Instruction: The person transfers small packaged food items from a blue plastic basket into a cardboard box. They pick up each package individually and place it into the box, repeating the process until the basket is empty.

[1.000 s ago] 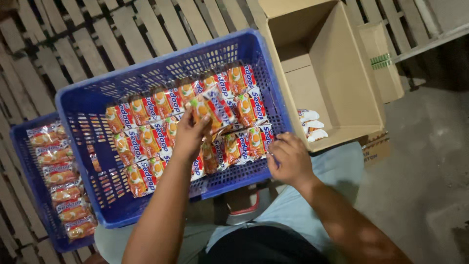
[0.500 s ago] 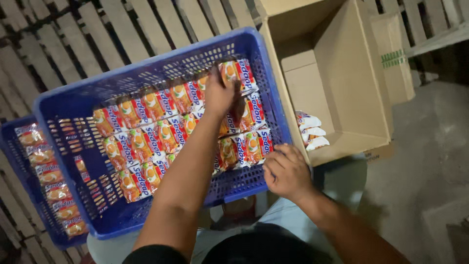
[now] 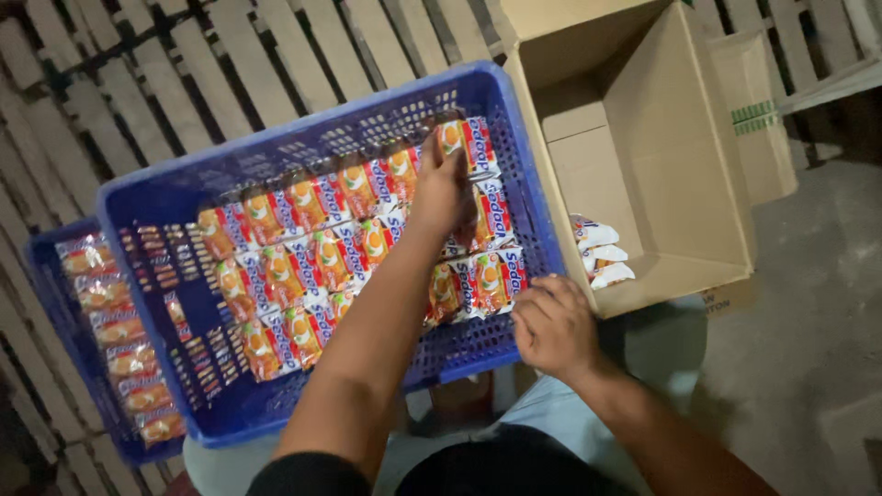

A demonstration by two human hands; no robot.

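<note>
Left hand (image 3: 443,188) presses glossy packets (image 3: 303,266).

An open cardboard box (image 3: 643,156) lies tipped on its side, its mouth facing the camera. Inside it, at the lower left corner, a few white packets (image 3: 602,253) sit stacked together. Left of the box and well apart from it, a second blue crate (image 3: 57,321) holds a single column of orange-and-clear packets (image 3: 115,335). Above and left of the box runs a slatted wooden pallet (image 3: 184,73). Right of the box and below it is grey concrete floor (image 3: 808,349).
</note>
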